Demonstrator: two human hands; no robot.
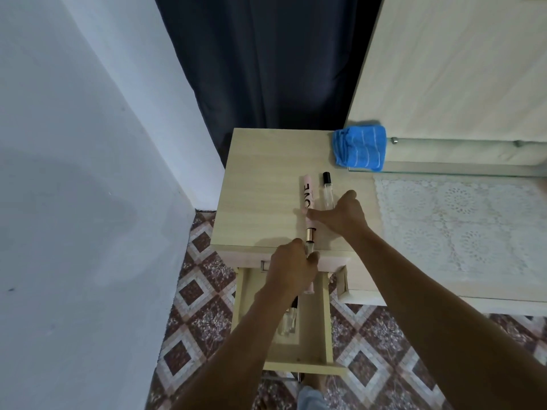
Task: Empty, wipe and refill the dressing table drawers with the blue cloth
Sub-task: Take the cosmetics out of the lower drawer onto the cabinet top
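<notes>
One blue cloth lies folded at the far right corner of the dressing table, its near edge overlapping the end of a glass shelf. Two slim things lie side by side on the bare wooden top, pointing away from the person: one pink tube printed with "ONE", and just to its right one clear bottle with a black cap. A third slim piece, a gold-banded tube, sits in line with the near end of the pink tube; whether the two touch cannot be told. One drawer is pulled far out below the table edge, and in it two small glass bottles appear to lie close together, partly hidden by the left forearm. The left hand is curled tightly around the gold-banded tube, whose band and clear section stick out above the fingers and whose pink end shows below the hand. The right hand rests over the table top, thumb stretched out to the left with its tip touching the pink tube, fingers bent down over the near end of the clear bottle; whether they grip it cannot be told. One white lace mat covers the table further right.
</notes>
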